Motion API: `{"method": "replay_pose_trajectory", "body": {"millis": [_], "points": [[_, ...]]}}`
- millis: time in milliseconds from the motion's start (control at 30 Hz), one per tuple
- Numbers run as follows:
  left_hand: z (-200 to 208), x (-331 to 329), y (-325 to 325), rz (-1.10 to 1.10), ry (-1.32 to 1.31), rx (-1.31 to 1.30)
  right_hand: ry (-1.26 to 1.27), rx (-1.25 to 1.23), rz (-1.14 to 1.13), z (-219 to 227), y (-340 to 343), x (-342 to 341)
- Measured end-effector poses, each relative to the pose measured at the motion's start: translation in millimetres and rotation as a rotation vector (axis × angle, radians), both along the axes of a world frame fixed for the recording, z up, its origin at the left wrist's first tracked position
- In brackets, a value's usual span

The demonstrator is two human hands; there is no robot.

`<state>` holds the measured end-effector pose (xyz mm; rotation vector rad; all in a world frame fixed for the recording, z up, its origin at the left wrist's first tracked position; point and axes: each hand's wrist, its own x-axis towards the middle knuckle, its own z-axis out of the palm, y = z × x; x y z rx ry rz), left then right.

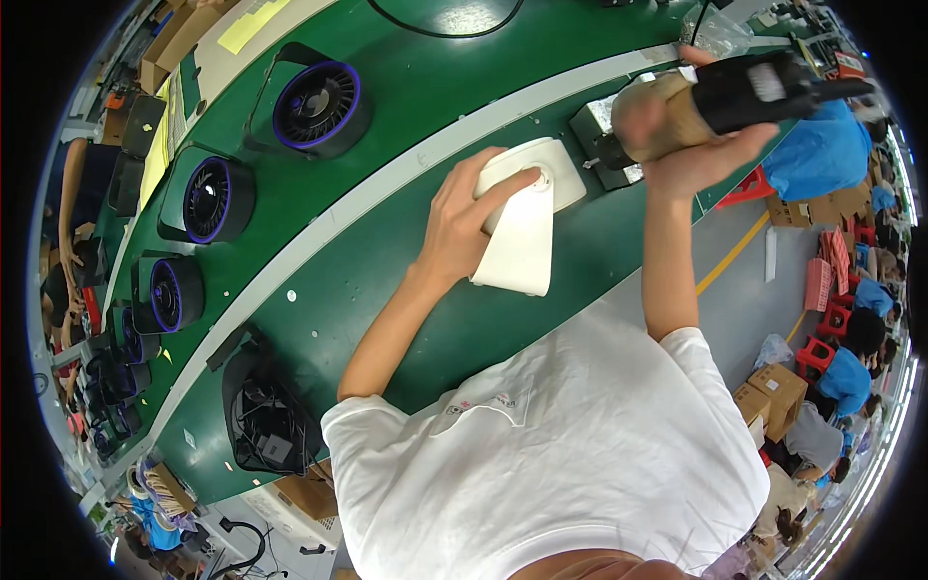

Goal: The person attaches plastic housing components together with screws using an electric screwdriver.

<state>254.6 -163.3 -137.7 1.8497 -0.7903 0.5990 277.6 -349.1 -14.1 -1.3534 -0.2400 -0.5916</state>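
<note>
White T-shirt (561, 454): nearest the camera, the person's own, filling the 6 o'clock part of the view.

Left hand (462, 224): rests on the white fan part (527, 217), fingers spread and pressing down, index finger reaching to its round hub; not wrapped around it.

Right hand (696, 145): at 2 o'clock, fingers closed around the black and tan power screwdriver (715, 101), held above the counter (406, 290) with its tip toward the white fan part.

White fan part: 1 piece, a rounded square plate with a flat stand, lying on the green counter near centre, just at 9 o'clock of a small metal fixture (604, 140).

Risk 1: the white fan part is only pinned by 1 open hand (no clamp shows), so I judge it could spin or slide if the driver bites hard.

Risk 2: the index finger lies close to the hub; a tip that skates off could strike it or scar the plastic.

Risk 3: the piece lies near the counter's front edge and could be pushed off.

Count, black fans with purple rims (319, 104): at least 4 clear along the belt from 11 to 9 o'clock, more too small to count.

Count, black grille (271, 416): 1 at 8 o'clock.

Count, tools: 1.

Others: seated workers in blue (822, 155) at 3 o'clock.
</note>
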Motion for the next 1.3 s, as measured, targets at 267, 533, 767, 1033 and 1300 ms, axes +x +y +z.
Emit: {"method": "replay_pose_trajectory", "body": {"millis": [267,533,767,1033,1300], "points": [[1.7,-1.4,-5.4,0.008,-0.034,-0.016,-0.169,0.116,0.386,18.6,30.4,-9.1],[-0.7,-0.2,-9.9,0.018,-0.03,-0.034,-0.197,0.083,0.401,0.9,40.4,-4.3],[-2.4,0.9,-10.2,0.029,-0.036,-0.045,-0.191,-0.134,0.23,0.4,47.6,-2.8],[-2.6,0.3,-9.9,0.025,-0.047,-0.031,-0.073,-0.141,0.225,-4.7,45.4,-4.1],[-9.9,-9.7,-0.1,0.01,0.315,-0.136,-0.252,0.071,0.29,-2.2,5.4,2.5]]}}
